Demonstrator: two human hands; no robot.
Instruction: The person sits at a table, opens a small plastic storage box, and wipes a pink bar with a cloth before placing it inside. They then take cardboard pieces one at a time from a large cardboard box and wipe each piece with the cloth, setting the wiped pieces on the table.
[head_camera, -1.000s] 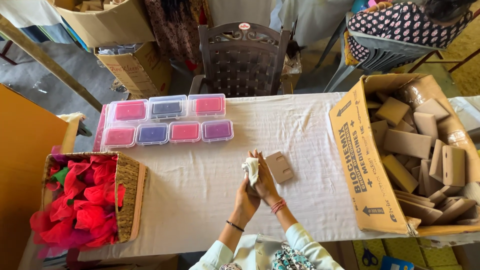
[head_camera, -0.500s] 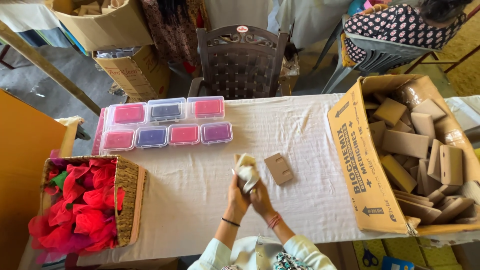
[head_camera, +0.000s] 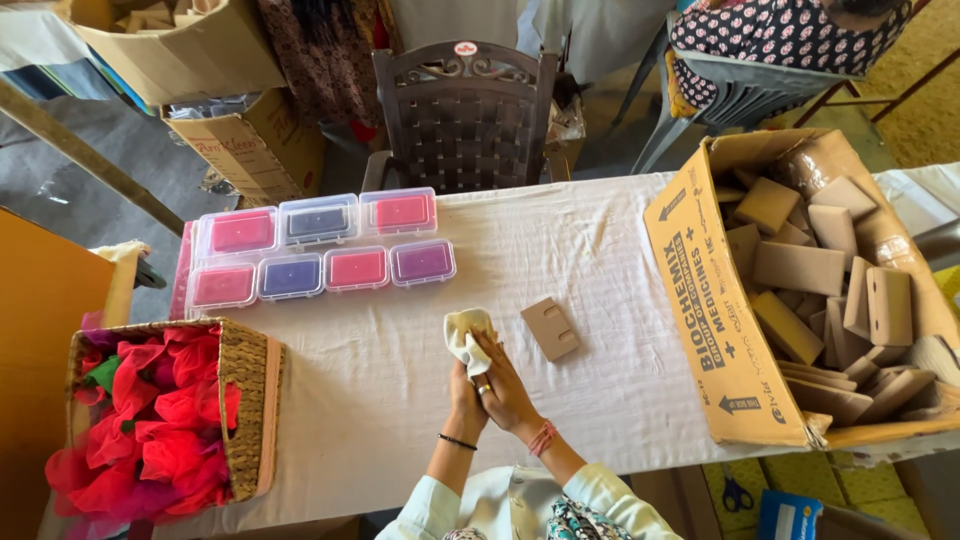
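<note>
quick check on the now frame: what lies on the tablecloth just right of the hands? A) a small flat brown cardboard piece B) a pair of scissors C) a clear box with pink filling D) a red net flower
A: a small flat brown cardboard piece lies alone on the white tablecloth, just right of the pale cloth bundle that both hands hold.

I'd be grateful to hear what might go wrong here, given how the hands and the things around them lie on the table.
1. Both hands, left hand and right hand, bunch a cream cloth pouch above the table; it may slip loose.
2. The small brown box lies close beside them; a careless wrist might knock it.
3. The big carton hangs slightly over the table's near edge and could tip.
</note>
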